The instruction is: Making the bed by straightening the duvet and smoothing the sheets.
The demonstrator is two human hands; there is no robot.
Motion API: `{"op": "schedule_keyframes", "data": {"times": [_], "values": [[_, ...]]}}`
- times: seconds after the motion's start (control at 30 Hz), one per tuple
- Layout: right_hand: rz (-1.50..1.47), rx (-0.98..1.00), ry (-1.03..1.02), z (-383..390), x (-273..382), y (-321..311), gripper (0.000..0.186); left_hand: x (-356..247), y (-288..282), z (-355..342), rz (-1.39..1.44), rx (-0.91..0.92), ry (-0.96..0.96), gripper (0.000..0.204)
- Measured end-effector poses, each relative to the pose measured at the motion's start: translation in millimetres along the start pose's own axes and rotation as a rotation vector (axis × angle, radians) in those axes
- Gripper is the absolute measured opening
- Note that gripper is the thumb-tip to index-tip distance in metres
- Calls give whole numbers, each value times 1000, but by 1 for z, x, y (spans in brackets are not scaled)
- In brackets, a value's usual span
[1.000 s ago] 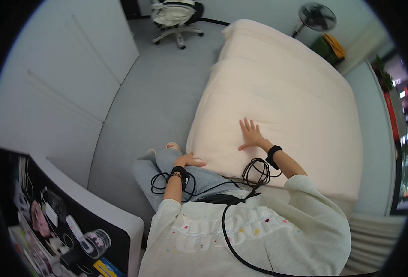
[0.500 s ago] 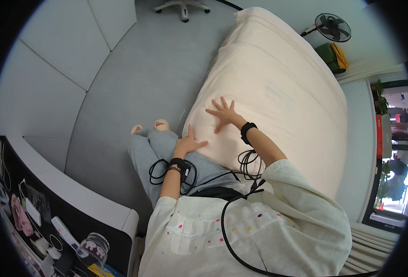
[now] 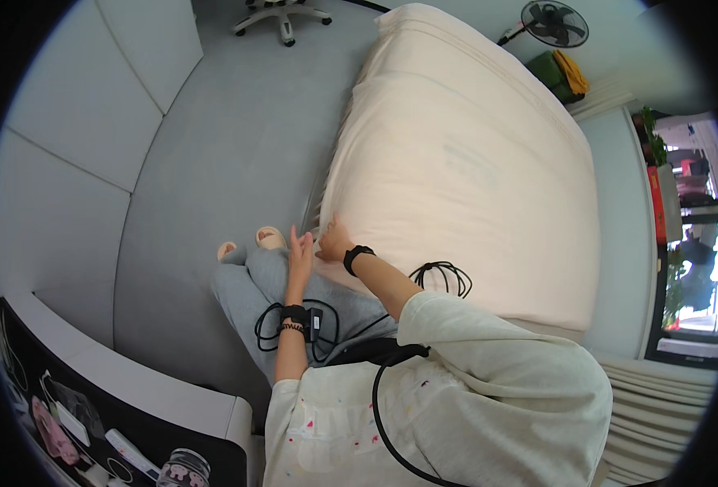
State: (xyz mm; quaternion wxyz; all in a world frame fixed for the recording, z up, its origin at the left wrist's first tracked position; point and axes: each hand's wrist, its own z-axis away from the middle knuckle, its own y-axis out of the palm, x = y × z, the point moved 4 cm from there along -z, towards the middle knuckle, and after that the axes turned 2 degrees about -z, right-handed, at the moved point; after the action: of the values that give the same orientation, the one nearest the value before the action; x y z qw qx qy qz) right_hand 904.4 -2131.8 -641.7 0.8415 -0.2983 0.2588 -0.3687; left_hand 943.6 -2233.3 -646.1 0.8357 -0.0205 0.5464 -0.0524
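A pale pink bed sheet [image 3: 456, 187] covers the bed, with soft wrinkles along its near left side. At its near left corner my right hand [image 3: 336, 243] is closed, the fingers curled down on the sheet's edge; the fingertips are partly hidden. Just to the left, my left hand [image 3: 299, 258] is held upright beside the bed edge, fingers stretched out and nothing seen in them. Each wrist wears a black band, and a small black device [image 3: 314, 323] with a looped cable sits at the left one.
More black cable [image 3: 444, 276] lies coiled on the near part of the bed. Lower left stands a dark desk with a pale rim [image 3: 148, 390], holding small items. White cabinets [image 3: 67, 138], an office chair [image 3: 286, 20] and a fan [image 3: 554, 23] stand around.
My right hand has moved left and nearer, from lying spread on the sheet to curled at its corner. My left hand has come off the sheet, to the left. The view has shifted.
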Motion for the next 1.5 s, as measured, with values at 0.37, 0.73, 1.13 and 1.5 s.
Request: {"op": "schedule_keyframes", "data": {"times": [0.37, 0.73, 1.13, 1.5], "values": [[-412, -428, -372, 147, -102, 24, 62, 25, 9, -13, 194, 25, -34, 55], [-573, -715, 1058, 406, -205, 337, 59, 23, 25, -7, -428, 142, 86, 47], [-725, -844, 1320, 459, -148, 414, 51, 16, 41, -9, -611, 228, -466, 67], [-737, -792, 1303, 458, -156, 414, 51, 32, 70, -42, -176, 297, -568, 78]]}}
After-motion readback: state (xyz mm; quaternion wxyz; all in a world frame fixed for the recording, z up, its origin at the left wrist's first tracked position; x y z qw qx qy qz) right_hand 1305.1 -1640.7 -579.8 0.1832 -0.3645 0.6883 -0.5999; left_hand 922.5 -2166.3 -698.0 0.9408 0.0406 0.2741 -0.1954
